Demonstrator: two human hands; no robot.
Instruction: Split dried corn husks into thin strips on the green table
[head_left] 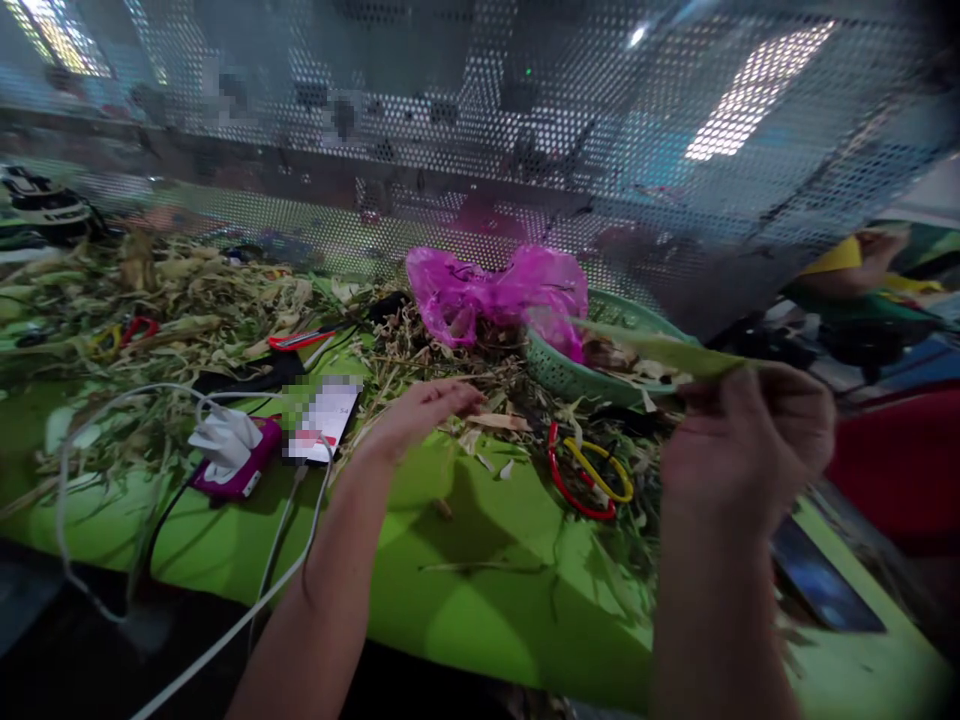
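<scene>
My right hand (750, 440) is raised at the right, its fingers pinched on a long, flat green leaf (675, 355) that points left across the basket. My left hand (424, 408) is over the near edge of the dried plant scraps (457, 370), fingers stretched forward, with nothing visible in it. Beyond my right hand stands a green plastic basket (555, 372) with dry leaf pieces inside. A crumpled pink plastic bag (499, 290) hangs over its left rim. Scissors with red and yellow handles (592, 475) lie between my hands on the green table (480, 620).
A phone (337, 410) and a purple power adapter with white plugs (244, 465) trail cables over the front edge. Red scissors (300, 340) and leaf heaps (210, 300) lie left. A dark tablet-like device (829, 585) is at right. A perforated metal screen (450, 130) stands behind.
</scene>
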